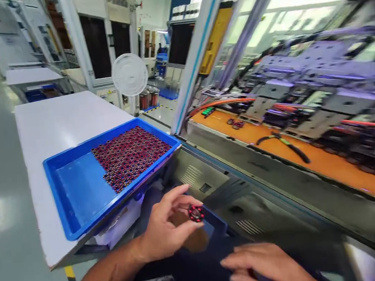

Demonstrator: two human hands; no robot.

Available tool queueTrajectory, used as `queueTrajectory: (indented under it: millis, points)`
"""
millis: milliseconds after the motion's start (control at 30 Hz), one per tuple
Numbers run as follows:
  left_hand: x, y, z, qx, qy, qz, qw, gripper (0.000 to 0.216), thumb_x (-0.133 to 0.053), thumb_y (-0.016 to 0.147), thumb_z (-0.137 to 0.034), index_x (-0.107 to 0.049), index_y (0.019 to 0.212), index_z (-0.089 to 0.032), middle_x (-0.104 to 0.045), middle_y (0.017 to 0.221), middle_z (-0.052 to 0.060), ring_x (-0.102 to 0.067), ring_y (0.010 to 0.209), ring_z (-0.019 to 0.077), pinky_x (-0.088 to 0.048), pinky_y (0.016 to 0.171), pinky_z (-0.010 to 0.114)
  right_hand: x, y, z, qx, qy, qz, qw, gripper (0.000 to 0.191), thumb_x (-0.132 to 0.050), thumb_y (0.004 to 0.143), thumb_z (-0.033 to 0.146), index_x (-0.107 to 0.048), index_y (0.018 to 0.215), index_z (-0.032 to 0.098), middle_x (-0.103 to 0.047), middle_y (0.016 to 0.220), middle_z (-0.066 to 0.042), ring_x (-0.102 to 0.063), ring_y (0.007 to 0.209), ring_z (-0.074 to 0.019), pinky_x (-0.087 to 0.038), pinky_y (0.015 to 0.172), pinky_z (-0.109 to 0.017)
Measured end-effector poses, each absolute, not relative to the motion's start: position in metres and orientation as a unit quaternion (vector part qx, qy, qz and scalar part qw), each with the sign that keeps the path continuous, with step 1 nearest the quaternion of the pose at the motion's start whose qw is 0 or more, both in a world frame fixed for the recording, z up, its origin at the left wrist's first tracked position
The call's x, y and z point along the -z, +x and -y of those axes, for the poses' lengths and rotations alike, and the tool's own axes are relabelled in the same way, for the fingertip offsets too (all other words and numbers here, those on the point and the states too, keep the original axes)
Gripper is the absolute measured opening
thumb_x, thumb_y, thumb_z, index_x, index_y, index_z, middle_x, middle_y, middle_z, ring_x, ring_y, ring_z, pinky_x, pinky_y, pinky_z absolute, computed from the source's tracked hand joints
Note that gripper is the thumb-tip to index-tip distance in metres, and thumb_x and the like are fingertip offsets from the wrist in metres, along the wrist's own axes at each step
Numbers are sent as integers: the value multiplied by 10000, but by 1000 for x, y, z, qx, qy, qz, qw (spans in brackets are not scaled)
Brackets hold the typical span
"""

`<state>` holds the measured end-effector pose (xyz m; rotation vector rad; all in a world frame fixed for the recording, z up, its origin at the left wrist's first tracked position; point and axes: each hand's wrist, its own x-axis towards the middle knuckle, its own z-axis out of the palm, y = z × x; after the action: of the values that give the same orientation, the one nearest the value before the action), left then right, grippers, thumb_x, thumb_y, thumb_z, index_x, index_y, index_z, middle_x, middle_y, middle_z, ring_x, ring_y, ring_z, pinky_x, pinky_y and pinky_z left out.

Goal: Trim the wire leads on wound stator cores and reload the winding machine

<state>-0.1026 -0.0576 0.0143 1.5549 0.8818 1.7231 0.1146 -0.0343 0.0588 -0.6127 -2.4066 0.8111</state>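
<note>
Between the thumb and fingertips of my left hand [167,222] is a small round motor stator [196,213], a black ring with red windings around an open centre. Lower right, my right hand [261,263] is slightly blurred, its fingers partly bent and apart, with nothing visible in them. On the left, a blue tray [60,207] carries many small dark red and black pieces [134,154] in tight rows. They cover its far and right part, while its blue floor shows at the near left.
The tray rests on a white table [62,116]. To the right is a machine with an orange work surface [257,146], where cutting pliers [285,145] and several small parts [235,123] lie. A metal frame post [195,59] rises between them. Behind the tray stands a white fan [129,75].
</note>
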Motion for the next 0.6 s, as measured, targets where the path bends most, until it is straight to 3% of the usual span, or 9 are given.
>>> queueTrajectory:
  millis: [67, 167, 267, 600]
  points:
    - [-16, -100, 53, -634, 602, -346, 340, 755, -718, 779, -2, -447, 1395, -346, -750, 1110, 19, -726, 943, 113, -580, 859, 192, -64, 115, 28, -428, -307, 813, 249, 165, -750, 815, 325, -720, 914, 196, -725, 733, -19, -660, 623, -117, -535, 625, -196]
    - [-15, -89, 37, -604, 628, -335, 360, 736, -654, 823, 11, -423, 1418, -354, -723, 1184, 18, -700, 1044, 109, -560, 922, 191, -61, 115, 14, -574, -403, 623, 345, 415, -825, 680, 489, -659, 862, 155, -691, 790, -39, -597, 650, -108, -503, 628, -227]
    - [-13, -72, 17, -594, 649, -300, 369, 737, -644, 815, 16, -435, 1421, -349, -698, 1186, 12, -686, 1064, 106, -557, 929, 180, -52, 113, -1, -659, -414, 495, 385, 487, -876, 578, 480, -586, 788, 151, -612, 718, 10, -528, 619, -78, -437, 602, -209]
    - [-12, -37, -26, -553, 610, -304, 479, 727, -647, 820, 10, -446, 1401, -376, -689, 1114, 6, -708, 981, 113, -597, 865, 205, -8, 138, -8, -661, -385, 385, 517, 313, -738, 794, 379, -539, 683, 165, -531, 668, 24, -464, 627, -90, -358, 620, -238]
